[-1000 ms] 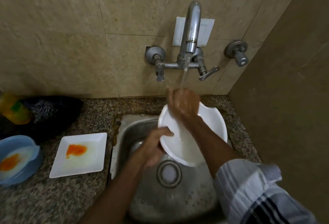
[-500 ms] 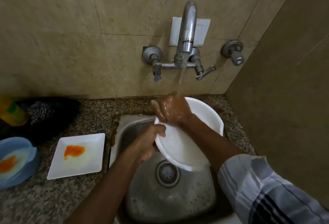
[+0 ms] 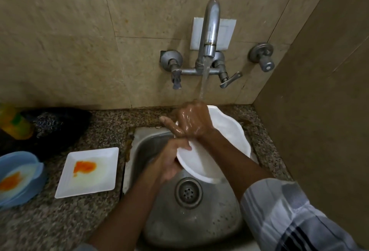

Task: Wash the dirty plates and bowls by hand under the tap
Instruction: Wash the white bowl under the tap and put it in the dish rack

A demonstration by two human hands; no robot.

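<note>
1. Over the sink, under the running tap, a white bowl is held tilted with its inside toward the camera. Water lands on the right hand at the bowl's far rim.
2. The left hand grips the bowl's near-left rim, thumb curled over the edge onto the inside. The right hand lies wet against the upper inside with fingers spread and one pointing left; whether it presses flat or hooks the rim cannot be told.
3. Handling, as a judgement: the bowl looks light and stiff, likely plastic or melamine, and will be slippery when wet. The rim is the sound place to hold, pinched between thumb and fingers.
4. A square white plate with an orange stain and a blue bowl with similar residue wait on the counter, left of the sink.
5. The white bowl's underside and part of its inside are hidden by the arms. The blue bowl is cut off at the left edge. A dark heap and a yellow-green thing at the far left are too dim to name.
</note>
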